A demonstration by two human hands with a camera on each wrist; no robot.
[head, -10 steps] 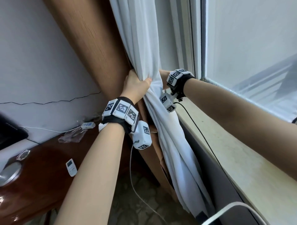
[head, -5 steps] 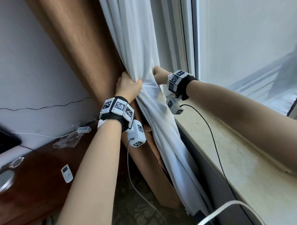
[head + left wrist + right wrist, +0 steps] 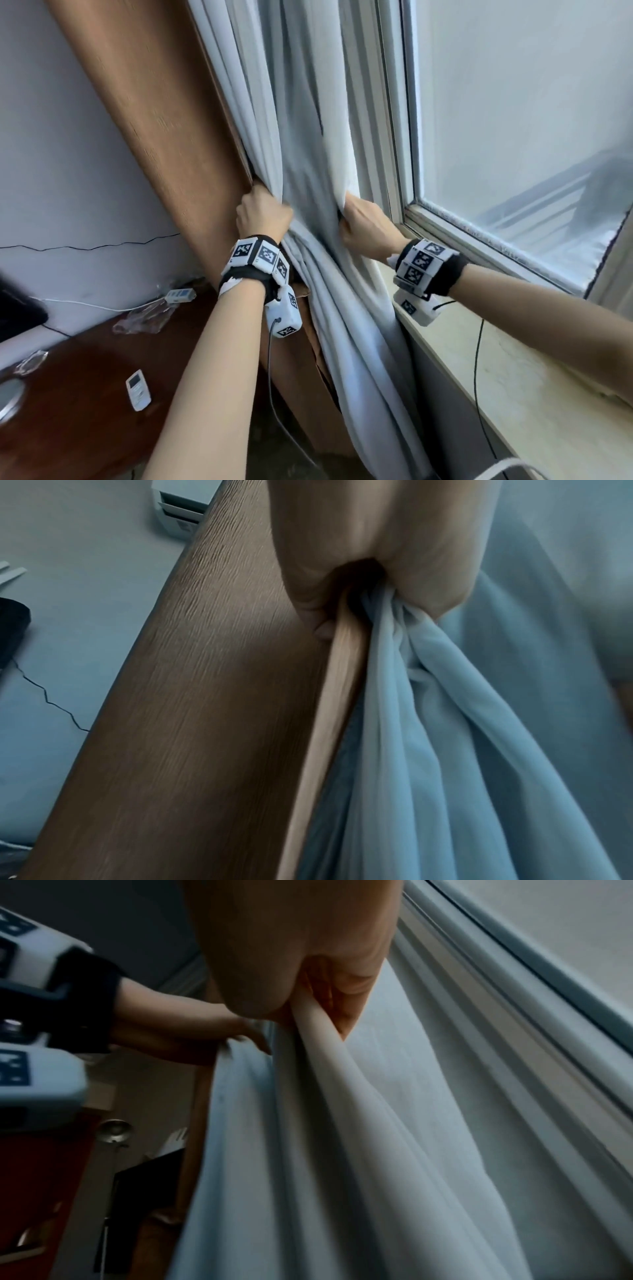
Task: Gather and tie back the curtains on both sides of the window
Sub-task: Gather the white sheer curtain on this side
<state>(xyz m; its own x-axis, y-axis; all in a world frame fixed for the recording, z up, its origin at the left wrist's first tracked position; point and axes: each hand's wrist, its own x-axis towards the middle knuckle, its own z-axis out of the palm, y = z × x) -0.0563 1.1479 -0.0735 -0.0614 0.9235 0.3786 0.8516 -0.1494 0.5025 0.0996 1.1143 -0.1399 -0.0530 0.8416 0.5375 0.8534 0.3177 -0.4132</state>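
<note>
Lower centre of head view: left hand (image 3: 262,214) fisted on white curtain (image 3: 308,192) where it meets brown curtain (image 3: 161,113); left wrist view shows fingers (image 3: 308,610) curled tight round a twisted bunch of white cloth, brown edge pressed alongside, possibly caught in the same grip, unclear. Just right of it: right hand (image 3: 364,224) gripping window-side edge of white curtain, fingers (image 3: 346,988) wrapped over one thick fold, thumb side hidden. Between the fists, a short span of white cloth pulled fairly taut, not yet bunched. Long axis of curtain running top of frame down to lower centre, leaning slightly; loose tail hanging below both hands past sill (image 3: 513,394) toward floor. Key relation: ungathered cloth lying between the hands, so closing move likely sideways, right fist toward left; left looks nearer the brown panel and better placed as anchor. No tieback seen anywhere in frame. Farther back: window (image 3: 513,137) at upper right, wall at left. Lower left: dark desk (image 3: 68,394) with small remote (image 3: 138,389). Judged early in the task: this side being gathered, nothing tied, other side out of view.
</note>
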